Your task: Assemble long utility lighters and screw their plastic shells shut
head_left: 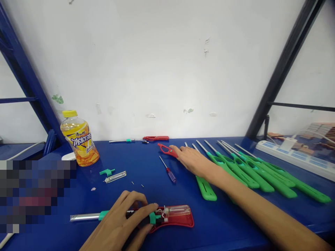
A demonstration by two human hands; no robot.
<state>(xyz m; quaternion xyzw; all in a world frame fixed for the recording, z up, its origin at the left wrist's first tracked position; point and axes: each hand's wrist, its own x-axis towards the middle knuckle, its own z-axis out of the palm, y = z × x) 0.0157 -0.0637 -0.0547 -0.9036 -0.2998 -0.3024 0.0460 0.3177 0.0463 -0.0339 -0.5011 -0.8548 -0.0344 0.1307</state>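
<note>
My left hand [124, 218] is closed over an opened lighter with a red half-shell [180, 220], a metal tube [85, 217] pointing left, a green trigger [154, 218] and a clear fuel tank [178, 210] lying inside the shell. My right hand [192, 158] reaches forward and grips a second red casing half [165, 149] with a looped end, partly hidden under the fingers. A screwdriver [171, 175] with a purple handle lies between the hands. Left of it are a loose green trigger [107, 172], a clear tank [115, 177] and two tiny screws [142, 185].
Several green lighters [261, 174] lie at the right, some under my right forearm. A drink bottle [80, 139] stands at the back left. Another red shell [156, 138] and a metal tube [121, 141] rest by the wall. A power strip [300, 158] sits far right.
</note>
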